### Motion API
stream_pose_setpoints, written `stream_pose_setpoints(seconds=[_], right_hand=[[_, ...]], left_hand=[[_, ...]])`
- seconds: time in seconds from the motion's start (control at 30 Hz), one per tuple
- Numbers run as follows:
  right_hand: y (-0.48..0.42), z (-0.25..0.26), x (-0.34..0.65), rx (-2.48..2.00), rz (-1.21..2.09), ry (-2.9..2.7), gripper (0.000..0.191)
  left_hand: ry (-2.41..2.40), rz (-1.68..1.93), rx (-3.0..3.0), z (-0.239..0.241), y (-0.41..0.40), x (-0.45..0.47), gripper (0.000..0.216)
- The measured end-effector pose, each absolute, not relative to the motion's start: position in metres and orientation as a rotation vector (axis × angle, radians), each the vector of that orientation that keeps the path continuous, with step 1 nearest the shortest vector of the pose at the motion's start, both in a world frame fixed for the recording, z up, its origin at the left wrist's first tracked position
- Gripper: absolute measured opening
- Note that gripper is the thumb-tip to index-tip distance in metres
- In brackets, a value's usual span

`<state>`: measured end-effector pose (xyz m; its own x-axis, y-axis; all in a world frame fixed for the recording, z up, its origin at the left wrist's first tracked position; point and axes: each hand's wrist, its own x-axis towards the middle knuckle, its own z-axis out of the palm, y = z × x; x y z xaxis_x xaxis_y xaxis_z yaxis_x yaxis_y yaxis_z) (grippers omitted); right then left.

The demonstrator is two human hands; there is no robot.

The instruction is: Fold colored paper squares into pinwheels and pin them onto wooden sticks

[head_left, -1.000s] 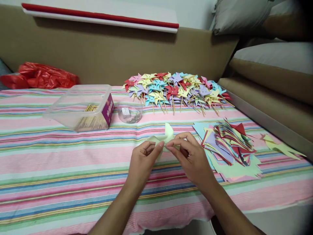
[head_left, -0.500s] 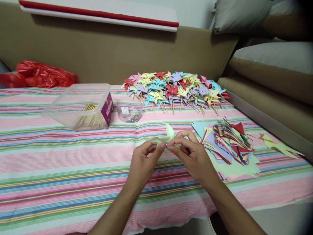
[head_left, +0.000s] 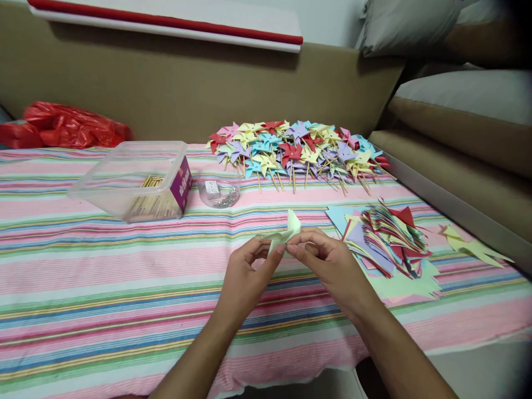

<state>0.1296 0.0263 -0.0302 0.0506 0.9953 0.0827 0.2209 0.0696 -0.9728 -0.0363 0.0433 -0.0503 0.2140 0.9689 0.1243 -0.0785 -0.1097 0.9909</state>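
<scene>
A pale green paper pinwheel (head_left: 293, 223), without a stick that I can see, is held above the striped cloth. My left hand (head_left: 252, 266) pinches it from the left, thumb near its centre. From the right, my right hand (head_left: 322, 257) closes thumb and forefinger on the pinwheel close to the left thumb. One folded blade points up between the hands. The fingers cover most of the paper's middle, and any small pin there is too hidden to make out.
Behind lies a heap of finished pinwheels (head_left: 291, 152) on sticks. To the right is a stack of cut coloured paper (head_left: 382, 244), with a loose yellow piece (head_left: 469, 245) beyond. A clear box (head_left: 124, 191) of sticks and a round dish (head_left: 219, 191) of small metal pieces stand left.
The pinwheel has been turned and tilted slightly between my fingers, and its upright blade has shifted a little to the right. Both hands keep their pinch.
</scene>
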Motion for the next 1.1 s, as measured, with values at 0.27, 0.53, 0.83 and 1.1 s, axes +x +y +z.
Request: stream_pose_setpoints(seconds=[0.27, 0.53, 0.83, 1.1], right_hand=[[0.0258, -0.0333, 0.1291, -1.308, 1.102, -1.240, 0.026], [0.0264, -0.0321, 0.1248, -1.192, 1.207, -1.074, 0.054], [0.0245, -0.0345, 0.1286, -1.317, 1.143, -1.258, 0.029], [0.0271, -0.0400, 0.1251, -1.315, 1.142, -1.217, 0.034]], left_hand=[[0.923, 1.178, 1.344, -0.0546, 0.0440, -0.0345, 0.020], [0.971, 1.185, 1.512, -0.0472, 0.0407, -0.0367, 0.016], [1.019, 1.185, 1.706, -0.0492, 0.0436, -0.0377, 0.015], [1.007, 1.182, 1.733, -0.0519, 0.0456, -0.0405, 0.012]])
